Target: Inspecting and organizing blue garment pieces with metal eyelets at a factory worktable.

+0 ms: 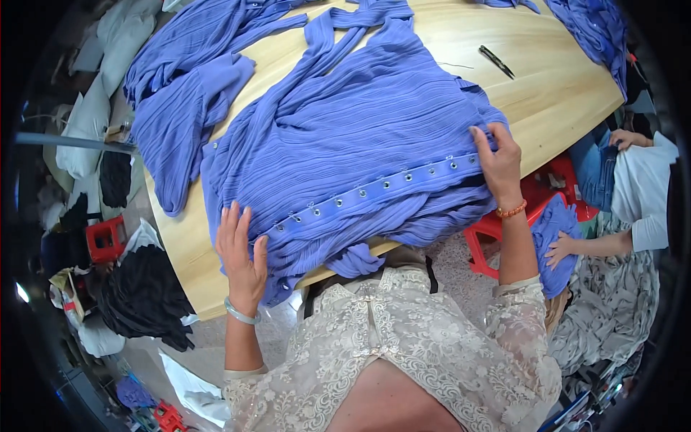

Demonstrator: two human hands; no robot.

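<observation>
Your left hand (241,263) lies open and flat on the near-left end of the pleated blue garment (353,144), spread across the wooden desk (554,93); your right hand (498,162) grips its right edge beside the eyelet strip (374,189). The folds hanging over the near desk edge could drag the stack off if you pull unevenly. Mind the scissors (497,61) lying beyond, well apart.

Bright even light, sharp centre, dark fisheye-bent rim.
</observation>
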